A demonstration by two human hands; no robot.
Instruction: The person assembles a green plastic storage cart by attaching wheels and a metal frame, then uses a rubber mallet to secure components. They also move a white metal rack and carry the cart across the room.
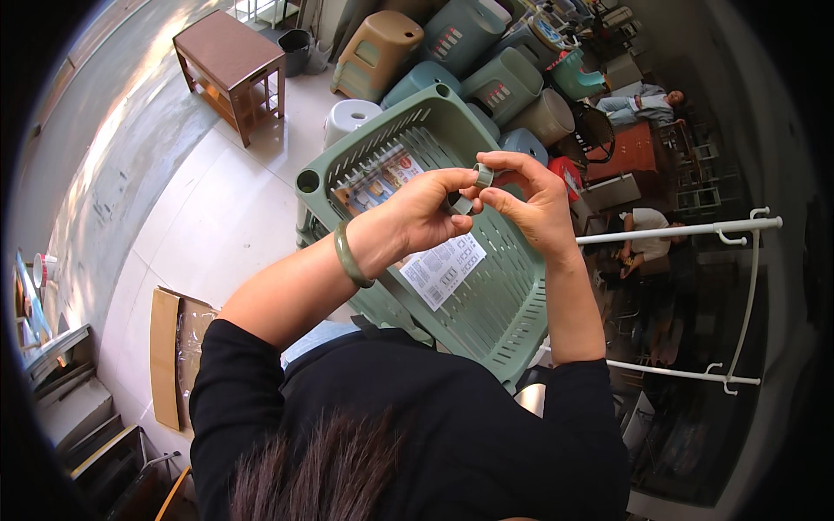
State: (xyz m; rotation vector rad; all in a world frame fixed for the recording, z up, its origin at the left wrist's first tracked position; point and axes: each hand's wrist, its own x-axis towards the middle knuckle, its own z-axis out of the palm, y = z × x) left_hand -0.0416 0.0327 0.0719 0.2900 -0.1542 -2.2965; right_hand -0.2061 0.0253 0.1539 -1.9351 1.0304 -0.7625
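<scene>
Both my hands are raised over a large green slotted plastic basket (499, 347). Between the fingertips of my right hand (540, 208) and the thumb of my left hand (417, 217) is a small grey-green plastic ring (484, 176). A second small grey-green piece (461, 206) sits in the curled fingers of my left hand, partly hidden. A green bangle (348, 254) circles my left wrist. Inside the basket lie a white printed sheet (443, 271) and a colour-printed sheet (393, 165), the latter partly covered by my left hand. Round sockets (308, 181) mark the basket's corners.
Plastic stools and bins (501, 84) crowd the area beyond the basket. A brown table (228, 52) stands at far left, with flattened cardboard (167, 360) nearer. At right is a white hooked rack (678, 233); people (645, 106) are farther back.
</scene>
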